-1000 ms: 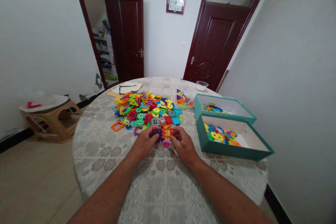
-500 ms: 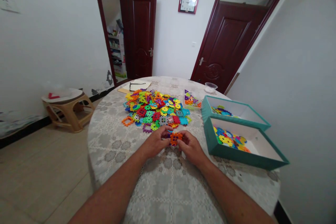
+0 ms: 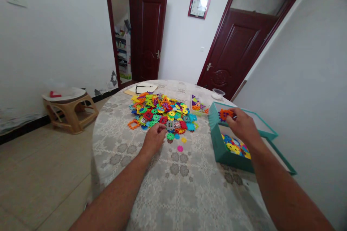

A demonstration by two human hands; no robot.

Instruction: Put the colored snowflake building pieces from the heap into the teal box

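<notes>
My right hand (image 3: 242, 124) is closed on an orange-and-purple block of square window-like plastic pieces (image 3: 225, 114), held above the two teal boxes. My left hand (image 3: 154, 139) reaches to the front edge of a pile of colourful plastic building pieces (image 3: 159, 110). Its fingers are curled together; whatever is in them, if anything, is hidden. Just right of it on the tablecloth lie a green snowflake-shaped disc (image 3: 170, 136), a yellow disc (image 3: 184, 140) and a pink disc (image 3: 180, 148). An orange square frame (image 3: 133, 124) lies at the pile's left.
The near teal box (image 3: 233, 160) holds several round pieces; the far teal box (image 3: 260, 119) adjoins it. A clear tray (image 3: 199, 105) of small pieces, a clear bowl (image 3: 218, 94) and glasses (image 3: 143, 88) on paper stand farther back. A stool (image 3: 72, 110) is left of the table.
My right hand has carried the orange-and-purple block from the table's middle over to the teal boxes. My left hand has let go of it and shifted left to the pile.
</notes>
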